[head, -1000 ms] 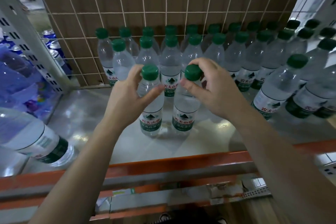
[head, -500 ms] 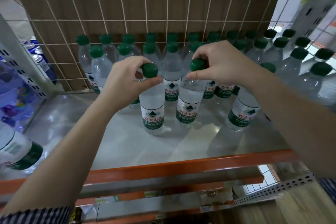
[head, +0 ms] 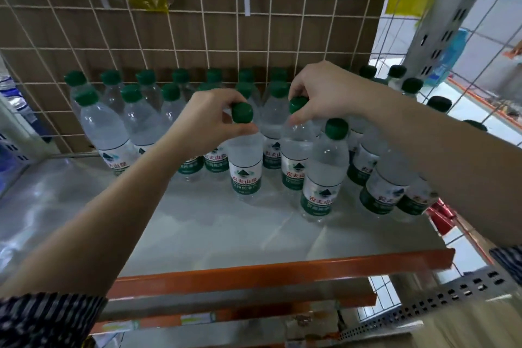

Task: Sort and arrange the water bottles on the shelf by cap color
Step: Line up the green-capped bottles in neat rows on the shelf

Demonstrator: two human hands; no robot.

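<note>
A person's left hand [head: 206, 121] pinches the green cap [head: 242, 112] of one water bottle [head: 245, 169] while the right hand [head: 324, 93] grips the cap of its neighbour [head: 295, 158]. Both bottles stand upright on the grey shelf [head: 197, 234], just before the green-capped rows [head: 113, 133] along the wire grid [head: 197, 37]. White-and-green labels read 农夫山泉; the smaller print is blurred. Bare shelf lies open to the orange front edge [head: 282, 268] and leftward.

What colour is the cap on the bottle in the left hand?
Dark green cap, clearest in the head view.
</note>
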